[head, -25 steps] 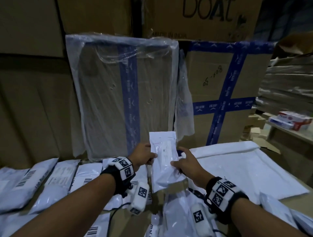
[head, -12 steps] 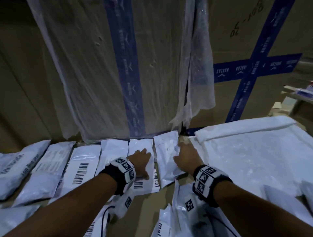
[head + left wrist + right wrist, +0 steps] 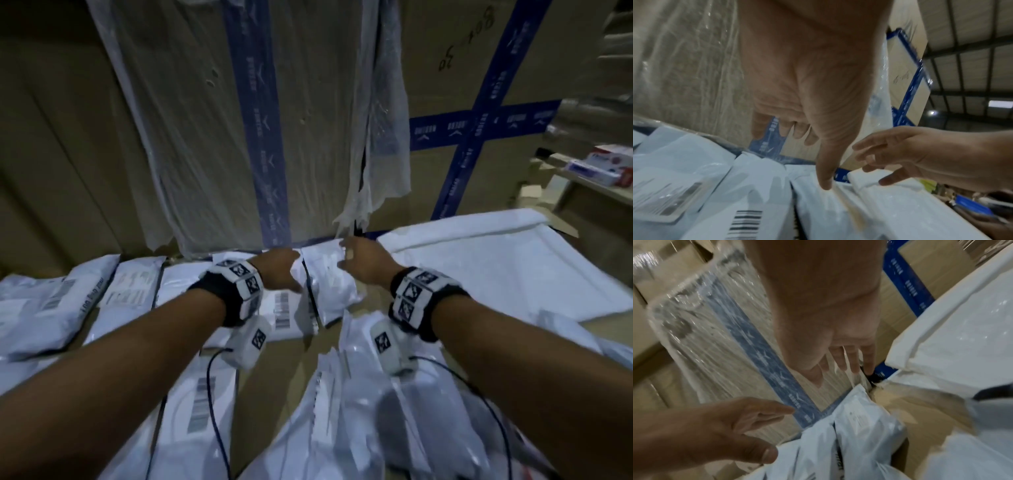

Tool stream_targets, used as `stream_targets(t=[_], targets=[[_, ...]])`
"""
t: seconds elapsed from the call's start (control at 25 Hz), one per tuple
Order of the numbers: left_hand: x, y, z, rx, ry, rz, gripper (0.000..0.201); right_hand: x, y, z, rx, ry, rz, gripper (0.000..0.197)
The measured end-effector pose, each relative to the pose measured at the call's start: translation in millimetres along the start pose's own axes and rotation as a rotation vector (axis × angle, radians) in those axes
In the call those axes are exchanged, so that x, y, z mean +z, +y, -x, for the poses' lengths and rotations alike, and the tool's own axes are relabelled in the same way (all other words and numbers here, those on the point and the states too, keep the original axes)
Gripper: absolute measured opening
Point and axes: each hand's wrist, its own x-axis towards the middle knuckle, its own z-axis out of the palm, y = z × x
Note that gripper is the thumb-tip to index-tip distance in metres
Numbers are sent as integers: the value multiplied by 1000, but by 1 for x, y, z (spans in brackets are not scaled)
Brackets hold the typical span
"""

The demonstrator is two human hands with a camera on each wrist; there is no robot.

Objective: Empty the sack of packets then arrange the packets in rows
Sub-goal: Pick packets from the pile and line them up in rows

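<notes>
Head view: both my hands had let go & lifted, left hand (image 3: 279, 270) & right hand (image 3: 364, 265) fingers spread, off the white plastic packet (image 3: 330, 286), now flat at row's right end w/ next due.

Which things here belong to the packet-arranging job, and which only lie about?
Part of the job:
- row of white plastic packets
- white packet at the row's right end
- loose white packets nearer the person
- flat white sack
- left hand and right hand, both empty

Just lying about:
- plastic-wrapped cardboard box
- blue-taped cardboard box
- small red-and-white cartons
</notes>
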Motion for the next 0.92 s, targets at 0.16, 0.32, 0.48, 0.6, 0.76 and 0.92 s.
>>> stream_targets(t=[0.16, 0.32, 0.48, 0.6, 0.76, 0.92], targets=[[7, 27, 54, 57, 72, 176, 76, -26, -15, 71, 25, 45, -44, 53], [55, 55, 122, 68, 136, 449, 57, -21, -15, 163, 119, 8, -86, 46], [113, 77, 157, -71, 195, 759, 28, 17, 9, 233, 238, 33, -102, 43], [142, 84, 144, -228, 132, 1170, 10, 45, 12, 255, 231, -11, -122, 38], [151, 103, 131, -345, 100, 1467, 20, 69, 9, 260, 152, -59, -155, 32], [141, 121, 156, -277, 253, 1465, 9, 64, 6, 274, 196, 71, -400, 31]])
